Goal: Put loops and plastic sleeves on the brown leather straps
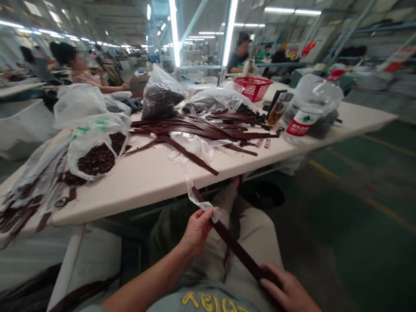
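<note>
right hand (286, 288) and my left hand (196, 232) pinch a long, flat, dark brown leather strap (237, 249) at twelve o'clock; light, stiff yet bendable, i'd hold it by its edges.

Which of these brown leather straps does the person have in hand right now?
The strap held above the lap between the left hand and right hand, with clear plastic film at its far end. The other straps lie on the table.

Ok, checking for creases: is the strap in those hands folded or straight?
Straight: the brown leather strap runs in one line from the left hand to the right hand.
</note>
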A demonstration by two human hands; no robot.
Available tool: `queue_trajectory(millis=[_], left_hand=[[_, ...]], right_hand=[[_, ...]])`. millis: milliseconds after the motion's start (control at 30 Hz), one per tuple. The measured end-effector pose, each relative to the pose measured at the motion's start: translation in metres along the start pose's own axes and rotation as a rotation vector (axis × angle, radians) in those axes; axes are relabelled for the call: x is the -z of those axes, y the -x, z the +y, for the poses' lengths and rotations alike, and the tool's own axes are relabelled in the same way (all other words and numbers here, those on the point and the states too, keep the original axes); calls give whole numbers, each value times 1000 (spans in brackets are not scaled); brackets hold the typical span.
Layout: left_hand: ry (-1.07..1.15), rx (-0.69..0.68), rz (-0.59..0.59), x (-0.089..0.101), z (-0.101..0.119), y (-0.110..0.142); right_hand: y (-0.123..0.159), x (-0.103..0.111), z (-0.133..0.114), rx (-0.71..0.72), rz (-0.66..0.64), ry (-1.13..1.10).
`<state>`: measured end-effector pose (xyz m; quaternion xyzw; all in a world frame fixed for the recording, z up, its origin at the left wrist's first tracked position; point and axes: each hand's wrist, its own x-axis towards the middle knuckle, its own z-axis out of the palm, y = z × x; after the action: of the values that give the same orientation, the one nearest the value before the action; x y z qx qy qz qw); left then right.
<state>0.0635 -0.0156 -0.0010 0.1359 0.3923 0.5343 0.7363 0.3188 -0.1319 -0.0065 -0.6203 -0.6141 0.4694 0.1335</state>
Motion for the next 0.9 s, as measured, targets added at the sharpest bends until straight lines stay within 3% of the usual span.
queue_trajectory(millis=[167, 267, 367, 500, 667, 800, 900], left_hand=[[-121, 74, -105, -1, -10, 25], [-124, 22, -63, 3, 7, 28], [-63, -44, 62, 8, 27, 24], [-45, 18, 110, 12, 35, 17], [4, 88, 122, 4, 24, 13], [8, 108, 123, -2, 20, 16], [10, 116, 113, -1, 22, 17]], right_hand=[[-55, -27, -90, 132, -80, -229], [-69, -34, -113, 166, -46, -330], [-57, -25, -104, 158, 104, -335], [-15, -9, -76, 102, 249, -290], [28, -15, -72, 231, 245, -57], [31, -28, -71, 356, 277, 100], [24, -32, -68, 341, 261, 107]])
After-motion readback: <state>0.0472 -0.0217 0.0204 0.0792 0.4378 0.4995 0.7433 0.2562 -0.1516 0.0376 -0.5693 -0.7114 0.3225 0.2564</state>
